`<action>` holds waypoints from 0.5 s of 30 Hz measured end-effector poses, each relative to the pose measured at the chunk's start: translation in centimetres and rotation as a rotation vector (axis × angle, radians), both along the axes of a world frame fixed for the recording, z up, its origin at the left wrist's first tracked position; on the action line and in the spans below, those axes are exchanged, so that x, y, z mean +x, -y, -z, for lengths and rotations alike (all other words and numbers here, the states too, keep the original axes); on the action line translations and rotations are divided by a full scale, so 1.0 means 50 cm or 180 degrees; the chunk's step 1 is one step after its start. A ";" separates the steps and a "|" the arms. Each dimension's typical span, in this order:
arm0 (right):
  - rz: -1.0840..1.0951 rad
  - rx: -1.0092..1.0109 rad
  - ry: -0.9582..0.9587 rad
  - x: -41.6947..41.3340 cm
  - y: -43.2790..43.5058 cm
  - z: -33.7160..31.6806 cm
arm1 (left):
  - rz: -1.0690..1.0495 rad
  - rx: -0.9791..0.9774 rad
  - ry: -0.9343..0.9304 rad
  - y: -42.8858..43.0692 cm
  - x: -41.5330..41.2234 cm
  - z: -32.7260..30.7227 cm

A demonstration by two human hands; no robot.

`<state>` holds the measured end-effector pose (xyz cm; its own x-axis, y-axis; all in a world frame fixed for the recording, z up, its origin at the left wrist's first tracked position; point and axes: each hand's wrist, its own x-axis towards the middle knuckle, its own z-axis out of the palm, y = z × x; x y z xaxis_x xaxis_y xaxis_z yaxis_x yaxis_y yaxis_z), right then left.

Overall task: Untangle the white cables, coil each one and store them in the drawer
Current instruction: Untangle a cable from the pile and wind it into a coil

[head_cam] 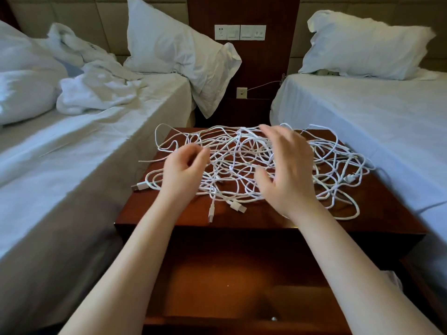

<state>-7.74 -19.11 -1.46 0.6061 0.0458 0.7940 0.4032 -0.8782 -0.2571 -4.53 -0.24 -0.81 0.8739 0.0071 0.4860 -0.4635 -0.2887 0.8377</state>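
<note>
A big tangle of white cables (242, 163) lies spread over the top of the dark wooden nightstand (154, 213). Several USB plugs stick out at its near edge, one on the left (139, 186) and two in front (238, 206). My left hand (185, 172) is at the tangle's left side, fingers curled, pinching a strand between thumb and fingertips. My right hand (287, 172) hovers over the middle-right of the tangle, blurred, with fingers spread and nothing held. Below the top, the drawer (229, 276) is pulled out toward me and looks empty.
A bed with white sheets stands on each side of the nightstand, the left one (72, 165) with crumpled towels and pillows, the right one (362, 122) with one pillow. Wall switches and a socket (240, 32) sit on the wooden panel behind. The drawer front has a small knob (273, 318).
</note>
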 end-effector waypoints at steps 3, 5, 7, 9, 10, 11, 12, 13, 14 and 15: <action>-0.0248 -0.0344 0.0088 -0.001 -0.034 0.009 | 0.0406 0.0108 0.0116 0.015 -0.019 -0.002; -0.0328 -0.0415 0.0167 0.002 -0.048 0.020 | 0.0643 0.0002 0.0198 0.018 -0.024 -0.003; -0.0400 -0.0417 0.0214 0.005 -0.051 0.025 | 0.0787 -0.0056 0.0189 0.018 -0.025 -0.002; -0.0162 -0.0261 0.0261 0.007 -0.044 0.024 | 0.0850 0.0063 0.0159 0.016 -0.027 -0.002; 0.0046 -0.0133 0.0271 0.009 -0.038 0.022 | 0.0828 0.0130 0.0138 0.013 -0.026 -0.002; 0.0258 -0.0004 0.0253 0.010 -0.031 0.020 | 0.0779 0.0154 0.0110 0.007 -0.022 -0.002; 0.0443 0.0102 0.0224 0.014 -0.020 0.020 | 0.0709 0.0108 0.0086 -0.002 -0.018 -0.003; 0.0605 0.0203 0.0160 0.017 -0.007 0.022 | 0.0608 0.0000 0.0075 -0.013 -0.013 -0.004; 0.0752 0.0265 0.0098 0.021 0.008 0.027 | 0.0473 -0.0149 0.0073 -0.023 -0.006 -0.005; 0.0862 0.0302 0.0020 0.025 0.023 0.032 | 0.0328 -0.0307 0.0072 -0.033 0.000 -0.006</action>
